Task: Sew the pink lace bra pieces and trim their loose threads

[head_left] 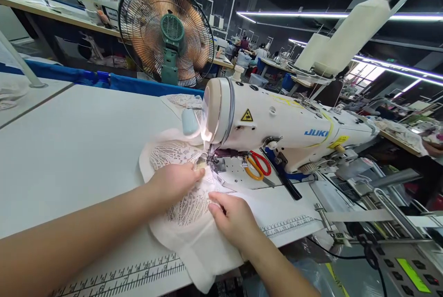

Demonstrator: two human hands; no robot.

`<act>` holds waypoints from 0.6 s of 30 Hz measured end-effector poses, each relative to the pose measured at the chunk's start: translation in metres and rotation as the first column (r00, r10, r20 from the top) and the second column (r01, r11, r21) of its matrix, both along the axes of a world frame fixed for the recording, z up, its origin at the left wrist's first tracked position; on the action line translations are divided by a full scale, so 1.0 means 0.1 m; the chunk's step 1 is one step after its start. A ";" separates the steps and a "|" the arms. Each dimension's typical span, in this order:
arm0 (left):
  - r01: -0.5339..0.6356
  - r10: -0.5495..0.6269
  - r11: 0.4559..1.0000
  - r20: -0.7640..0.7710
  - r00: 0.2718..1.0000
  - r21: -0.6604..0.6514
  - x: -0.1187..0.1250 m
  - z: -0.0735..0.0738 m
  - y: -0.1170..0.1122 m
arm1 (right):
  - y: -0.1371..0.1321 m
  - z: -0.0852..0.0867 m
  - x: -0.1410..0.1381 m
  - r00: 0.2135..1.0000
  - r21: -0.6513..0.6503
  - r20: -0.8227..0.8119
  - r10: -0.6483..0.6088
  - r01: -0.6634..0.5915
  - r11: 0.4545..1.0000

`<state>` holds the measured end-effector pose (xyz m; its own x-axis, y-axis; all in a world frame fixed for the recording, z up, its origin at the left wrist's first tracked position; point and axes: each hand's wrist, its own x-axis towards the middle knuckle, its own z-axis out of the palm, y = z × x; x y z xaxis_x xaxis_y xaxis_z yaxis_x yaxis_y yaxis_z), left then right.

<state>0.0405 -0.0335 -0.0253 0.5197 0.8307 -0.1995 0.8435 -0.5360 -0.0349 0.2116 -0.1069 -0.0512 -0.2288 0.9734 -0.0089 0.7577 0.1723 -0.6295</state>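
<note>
A white lace garment piece (185,207) lies on the table, with part of it under the needle area of a white sewing machine (273,121). My left hand (178,179) rests on the lace just left of the presser foot (212,161), its thumb and fingers closed on the fabric. Lower and to the right, my right hand (233,218) pinches the garment's edge between thumb and forefinger. Plain white cloth hangs over the table's front edge below my right hand. The lamp on the machine lights the stitching spot.
Scissors with red and orange handles (256,166) lie on the machine bed. A large fan (166,32) stands behind the table. Printed ruler scales (138,274) run along the front edge. Thread cones (356,34) stand above the machine. A control box (411,274) sits at lower right.
</note>
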 end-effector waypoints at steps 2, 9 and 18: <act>-0.031 0.031 0.999 -0.029 0.999 -0.009 0.03 0.01 0.01 | 0.05 0.02 0.00 0.998 0.000 0.066 0.025 -0.025 1.000; -0.047 0.045 0.999 -0.062 0.997 -0.018 0.12 -0.01 0.12 | 0.20 0.06 0.03 0.985 0.009 0.164 0.046 -0.049 0.999; 0.017 -0.017 1.000 -0.024 1.000 0.009 0.03 -0.09 0.18 | 0.15 0.16 0.02 0.966 -0.129 0.243 0.091 -0.060 0.990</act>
